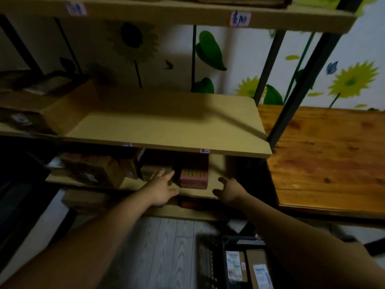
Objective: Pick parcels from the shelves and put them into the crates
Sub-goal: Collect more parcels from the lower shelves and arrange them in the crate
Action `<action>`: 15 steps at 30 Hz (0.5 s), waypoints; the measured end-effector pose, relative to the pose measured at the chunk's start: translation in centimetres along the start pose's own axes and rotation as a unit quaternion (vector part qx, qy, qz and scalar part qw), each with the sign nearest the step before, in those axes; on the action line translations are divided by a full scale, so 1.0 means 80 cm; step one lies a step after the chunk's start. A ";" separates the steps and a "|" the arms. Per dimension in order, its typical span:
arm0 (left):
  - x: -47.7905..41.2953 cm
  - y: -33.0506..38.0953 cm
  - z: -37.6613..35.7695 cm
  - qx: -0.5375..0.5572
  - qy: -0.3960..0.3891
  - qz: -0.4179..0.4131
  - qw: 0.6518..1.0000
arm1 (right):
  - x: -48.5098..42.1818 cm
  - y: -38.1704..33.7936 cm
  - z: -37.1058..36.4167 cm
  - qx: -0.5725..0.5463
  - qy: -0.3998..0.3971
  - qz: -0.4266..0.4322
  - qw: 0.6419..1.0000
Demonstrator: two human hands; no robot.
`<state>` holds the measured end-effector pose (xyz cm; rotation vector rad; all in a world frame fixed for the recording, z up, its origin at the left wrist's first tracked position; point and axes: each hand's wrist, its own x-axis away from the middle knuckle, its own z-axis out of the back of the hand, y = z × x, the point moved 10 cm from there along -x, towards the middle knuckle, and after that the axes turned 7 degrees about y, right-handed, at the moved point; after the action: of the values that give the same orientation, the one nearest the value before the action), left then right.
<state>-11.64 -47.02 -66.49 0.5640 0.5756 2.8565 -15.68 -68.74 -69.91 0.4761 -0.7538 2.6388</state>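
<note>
- Currently both hands reach under the middle board towards the lower shelf (217, 170), and neither holds anything.
- The left hand (161, 189) has its grip apart: fingers straight and spread, thumb out to the right.
- The right hand (229, 191) also has its grip apart, with fingers loosely bent and the palm turned left.
- The pink parcel (194, 177) stands on the lower shelf near its front edge, between the two hands and a little beyond them.
- It lies right of the left hand and left of the right hand.
- The left fingertips are just beside its left side. I cannot tell if they touch.
- The right hand is near but clearly apart, so the left is nearer.
- Its front face is turned to the shelf's front edge and is wider than tall, so the long axis seems to run left to right. Its depth is lost in shadow.
- Likely next, both hands close inward on its two ends.
- Brown boxes (93, 170) sit further left on the same shelf.
- The crate (224, 247) stands on the floor below the right arm, with parcels (234, 265) already in it.
</note>
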 end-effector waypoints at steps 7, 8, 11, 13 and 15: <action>-0.161 -0.010 -0.087 0.078 -0.006 -0.015 0.997 | -0.121 -0.001 -0.076 0.012 0.061 0.039 0.997; -0.187 -0.014 -0.104 0.090 0.002 -0.013 0.996 | -0.142 0.008 -0.094 -0.006 0.072 0.029 0.997; -0.257 -0.025 -0.152 0.083 0.041 -0.037 0.995 | -0.203 0.033 -0.136 -0.076 0.119 -0.006 0.990; -0.296 -0.041 -0.172 0.077 0.080 -0.029 0.993 | -0.242 0.042 -0.150 -0.141 0.164 -0.019 0.976; -0.326 -0.055 -0.187 0.077 0.108 -0.020 0.991 | -0.273 0.048 -0.155 -0.188 0.215 -0.023 0.958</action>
<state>6.62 -54.34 -89.62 0.2610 0.8384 2.8714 -0.75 -70.19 -90.44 -0.1788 -1.0419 2.3467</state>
